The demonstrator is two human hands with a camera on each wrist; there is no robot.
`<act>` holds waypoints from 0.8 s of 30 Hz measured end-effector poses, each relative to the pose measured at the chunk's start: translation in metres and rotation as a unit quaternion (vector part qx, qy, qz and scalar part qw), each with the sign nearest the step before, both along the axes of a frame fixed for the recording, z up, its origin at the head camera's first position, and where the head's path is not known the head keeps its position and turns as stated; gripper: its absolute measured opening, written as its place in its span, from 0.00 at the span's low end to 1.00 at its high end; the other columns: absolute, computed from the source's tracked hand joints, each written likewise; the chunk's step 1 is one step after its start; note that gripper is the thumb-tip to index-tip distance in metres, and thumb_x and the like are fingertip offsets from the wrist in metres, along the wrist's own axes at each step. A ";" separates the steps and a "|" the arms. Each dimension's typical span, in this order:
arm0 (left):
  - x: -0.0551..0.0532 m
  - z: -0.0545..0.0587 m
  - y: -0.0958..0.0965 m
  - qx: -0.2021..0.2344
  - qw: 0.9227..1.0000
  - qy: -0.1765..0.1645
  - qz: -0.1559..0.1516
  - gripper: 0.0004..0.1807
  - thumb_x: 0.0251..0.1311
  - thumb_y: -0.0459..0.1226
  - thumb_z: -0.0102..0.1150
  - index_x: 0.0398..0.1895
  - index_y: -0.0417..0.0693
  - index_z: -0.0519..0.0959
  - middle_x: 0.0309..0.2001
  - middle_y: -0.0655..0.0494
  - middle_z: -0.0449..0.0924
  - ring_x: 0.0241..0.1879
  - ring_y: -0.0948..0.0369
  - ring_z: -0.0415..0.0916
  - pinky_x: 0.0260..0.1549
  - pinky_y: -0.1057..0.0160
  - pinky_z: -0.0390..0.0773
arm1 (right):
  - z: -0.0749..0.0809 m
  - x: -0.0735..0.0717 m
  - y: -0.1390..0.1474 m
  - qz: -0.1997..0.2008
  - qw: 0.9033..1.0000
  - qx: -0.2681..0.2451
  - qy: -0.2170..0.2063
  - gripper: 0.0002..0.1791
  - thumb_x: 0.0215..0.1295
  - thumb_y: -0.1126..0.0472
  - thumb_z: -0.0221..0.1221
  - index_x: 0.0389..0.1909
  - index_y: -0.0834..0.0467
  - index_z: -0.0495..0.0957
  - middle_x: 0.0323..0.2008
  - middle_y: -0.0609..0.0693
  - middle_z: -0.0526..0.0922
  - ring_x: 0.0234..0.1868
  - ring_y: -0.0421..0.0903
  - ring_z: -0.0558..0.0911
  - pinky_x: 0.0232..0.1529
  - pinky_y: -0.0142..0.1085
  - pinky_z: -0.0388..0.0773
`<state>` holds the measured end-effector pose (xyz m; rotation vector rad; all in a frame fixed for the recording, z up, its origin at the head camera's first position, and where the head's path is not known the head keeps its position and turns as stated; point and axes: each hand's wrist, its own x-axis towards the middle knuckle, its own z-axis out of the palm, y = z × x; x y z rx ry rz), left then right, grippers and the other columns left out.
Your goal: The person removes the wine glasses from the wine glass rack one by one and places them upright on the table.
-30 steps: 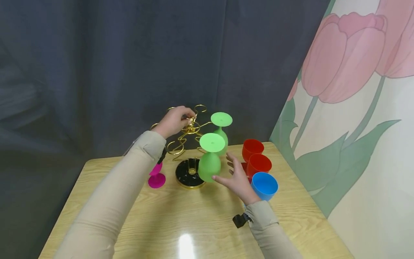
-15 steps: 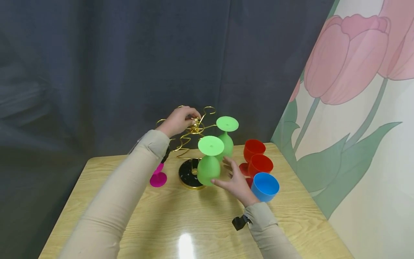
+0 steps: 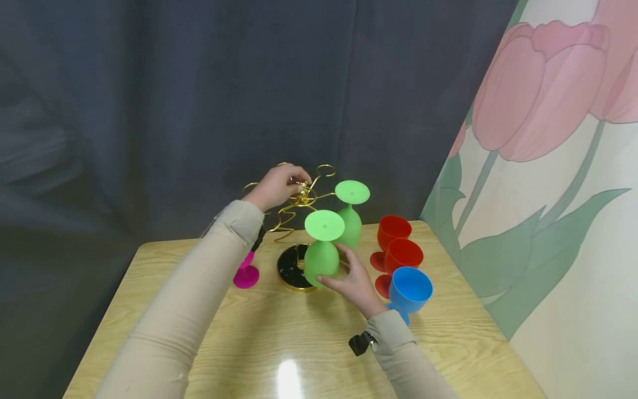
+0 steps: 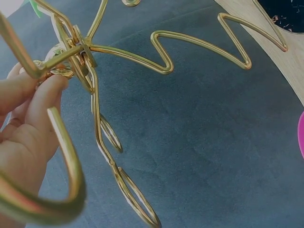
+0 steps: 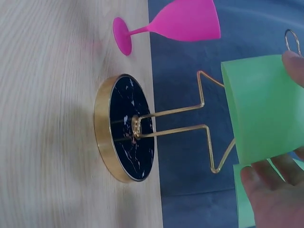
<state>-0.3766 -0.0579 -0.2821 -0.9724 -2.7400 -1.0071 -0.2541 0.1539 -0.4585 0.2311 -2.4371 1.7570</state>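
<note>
Left hand: thumb and fingers pinched nearly together on the small knob topping the gold wire rack. Right hand: fingers parted about as wide as the bowl of the front green goblet, thumb on one side, fingertips on the other, holding it. That goblet is upside down, foot up, rim raised off the surface; can't tell if its stem sits in a hook, the foot covers that spot. Rear green goblet hangs inverted just behind it. To the right, rear red goblet, front red goblet and blue goblet stand upright in a row, plain inner walls showing. Magenta goblet upright left of the rack, partly behind the forearm in the head view. Goblets look like smooth matte plastic. Rack is shiny bent rod with curled hooks on a round, black, white-veined base, gold-edged. Surface has light wood grain.
</note>
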 end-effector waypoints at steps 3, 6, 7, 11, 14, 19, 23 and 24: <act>0.001 0.002 0.002 -0.002 1.000 -0.007 0.004 0.13 0.68 0.25 0.58 0.53 0.39 0.82 0.51 0.43 0.80 0.55 0.49 0.75 0.58 0.53 0.76 | 0.001 0.000 -0.002 -0.001 1.000 -0.006 0.006 0.49 0.51 0.66 0.77 0.72 0.61 0.63 0.68 0.59 0.70 0.68 0.59 0.70 0.71 0.52 0.66; 0.002 0.004 0.003 -0.004 1.000 -0.012 0.006 0.13 0.68 0.25 0.58 0.53 0.39 0.82 0.51 0.43 0.80 0.55 0.48 0.75 0.57 0.52 0.76 | 0.002 0.001 -0.002 0.000 1.000 -0.003 0.010 0.48 0.51 0.64 0.77 0.72 0.61 0.64 0.67 0.58 0.71 0.68 0.59 0.71 0.70 0.53 0.67; 0.003 0.004 0.004 -0.004 1.000 -0.012 0.005 0.13 0.68 0.25 0.58 0.53 0.39 0.82 0.51 0.42 0.80 0.55 0.48 0.75 0.57 0.52 0.76 | 0.003 0.001 -0.002 -0.002 1.000 -0.001 0.011 0.48 0.51 0.64 0.78 0.72 0.60 0.64 0.66 0.58 0.71 0.67 0.59 0.71 0.70 0.52 0.67; 0.003 0.005 0.005 -0.006 1.000 -0.019 0.008 0.13 0.69 0.26 0.57 0.53 0.39 0.82 0.52 0.42 0.80 0.55 0.48 0.75 0.57 0.52 0.75 | 0.003 0.003 -0.004 -0.012 1.000 0.005 0.011 0.47 0.50 0.64 0.78 0.71 0.59 0.65 0.65 0.56 0.72 0.66 0.58 0.73 0.68 0.52 0.70; 0.004 0.005 0.004 -0.008 1.000 -0.024 0.015 0.13 0.69 0.26 0.57 0.54 0.39 0.82 0.52 0.43 0.80 0.55 0.48 0.75 0.57 0.52 0.75 | 0.003 0.003 -0.006 -0.015 1.000 0.014 0.011 0.47 0.51 0.62 0.77 0.71 0.59 0.65 0.65 0.56 0.73 0.65 0.57 0.74 0.66 0.52 0.72; 0.004 0.005 0.002 -0.002 1.000 -0.020 0.017 0.13 0.68 0.26 0.58 0.53 0.38 0.82 0.51 0.43 0.81 0.54 0.48 0.75 0.57 0.51 0.76 | 0.009 0.002 -0.010 -0.025 0.999 0.025 0.018 0.45 0.52 0.60 0.76 0.70 0.60 0.67 0.63 0.57 0.75 0.62 0.57 0.75 0.64 0.52 0.74; 0.005 0.005 0.003 0.005 1.000 -0.013 0.014 0.12 0.67 0.25 0.58 0.51 0.38 0.83 0.51 0.42 0.81 0.54 0.47 0.76 0.57 0.51 0.76 | 0.016 0.001 -0.012 -0.028 0.999 0.030 0.019 0.43 0.53 0.59 0.76 0.69 0.61 0.68 0.61 0.58 0.76 0.61 0.56 0.76 0.62 0.51 0.75; 0.005 0.005 0.003 0.006 1.000 -0.014 0.014 0.12 0.67 0.25 0.58 0.51 0.38 0.83 0.51 0.42 0.81 0.54 0.47 0.75 0.57 0.51 0.76 | 0.018 0.001 -0.013 -0.028 0.999 0.031 0.017 0.43 0.53 0.59 0.76 0.69 0.61 0.68 0.60 0.58 0.77 0.61 0.56 0.76 0.62 0.51 0.76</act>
